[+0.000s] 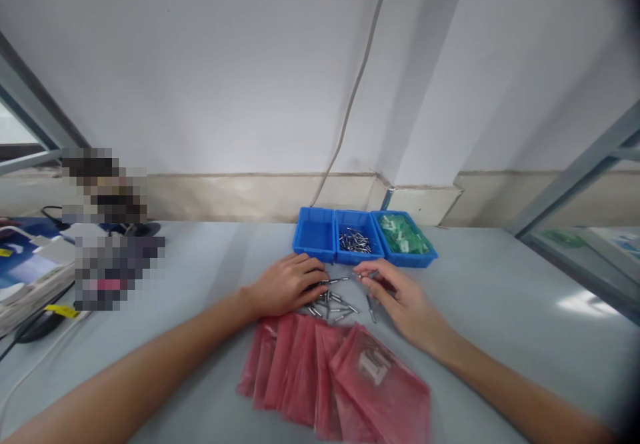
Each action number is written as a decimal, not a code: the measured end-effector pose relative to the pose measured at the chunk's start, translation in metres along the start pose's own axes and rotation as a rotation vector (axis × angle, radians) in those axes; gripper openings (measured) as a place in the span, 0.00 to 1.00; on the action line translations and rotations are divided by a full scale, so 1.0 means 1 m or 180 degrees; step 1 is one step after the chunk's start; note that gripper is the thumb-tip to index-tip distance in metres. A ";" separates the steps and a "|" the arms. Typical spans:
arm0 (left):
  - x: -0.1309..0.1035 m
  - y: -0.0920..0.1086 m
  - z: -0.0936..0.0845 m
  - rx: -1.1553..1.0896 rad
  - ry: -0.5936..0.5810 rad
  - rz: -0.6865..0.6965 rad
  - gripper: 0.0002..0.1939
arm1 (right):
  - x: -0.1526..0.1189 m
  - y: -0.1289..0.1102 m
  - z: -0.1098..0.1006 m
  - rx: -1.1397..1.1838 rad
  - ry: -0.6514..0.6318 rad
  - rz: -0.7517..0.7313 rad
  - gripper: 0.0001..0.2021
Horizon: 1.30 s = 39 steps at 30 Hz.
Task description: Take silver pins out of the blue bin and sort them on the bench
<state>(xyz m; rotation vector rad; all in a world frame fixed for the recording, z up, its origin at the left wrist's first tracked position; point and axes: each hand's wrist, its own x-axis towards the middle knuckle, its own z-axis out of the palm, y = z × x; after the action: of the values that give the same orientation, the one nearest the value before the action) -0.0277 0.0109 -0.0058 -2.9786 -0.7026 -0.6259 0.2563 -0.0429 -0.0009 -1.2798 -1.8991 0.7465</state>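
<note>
A loose pile of small, slim metal pins (340, 309) lies on the table in front of me. My left hand (285, 287) is at the pile's left side, fingers curled, with pins sticking out by the thumb and index finger. Just right of the pile, my right hand (400, 301) pinches a similar metal pin (370, 275) between thumb and fingers. One more pin (371, 309) lies under that hand's fingertips. Nearer to me, several pink plastic bags (300, 371) overlap in a fan; the rightmost bag (400, 391) has small whitish pieces showing through.
Three blue bins stand behind the hands: the left bin (314, 231) shows its bare floor, the middle bin (354, 256) holds metal pins, and the right bin (434, 255) holds green bags. Cables and a power strip (37, 297) are at left, near a blurred-out area.
</note>
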 end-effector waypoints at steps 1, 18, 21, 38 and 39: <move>0.000 0.000 0.000 0.0001 0.0003 -0.0003 0.16 | 0.000 0.000 0.000 0.0004 0.0003 -0.0003 0.12; 0.001 0.001 0.000 0.0026 0.0039 0.0006 0.16 | 0.001 0.001 0.002 0.0115 -0.0080 -0.0006 0.12; 0.001 0.001 -0.001 0.0029 0.0048 0.0003 0.16 | 0.001 0.002 0.002 0.0098 -0.0063 -0.0028 0.12; 0.001 0.001 -0.002 -0.0002 -0.0016 0.0010 0.16 | 0.001 0.009 0.006 0.0343 -0.0087 0.0121 0.12; 0.001 0.001 -0.002 -0.0006 -0.0023 0.0011 0.16 | 0.001 0.010 0.006 0.0354 -0.0094 0.0121 0.12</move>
<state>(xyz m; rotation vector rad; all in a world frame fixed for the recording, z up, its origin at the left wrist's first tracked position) -0.0272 0.0104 -0.0038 -2.9846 -0.6973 -0.6161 0.2558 -0.0388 -0.0118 -1.2448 -1.8343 0.8825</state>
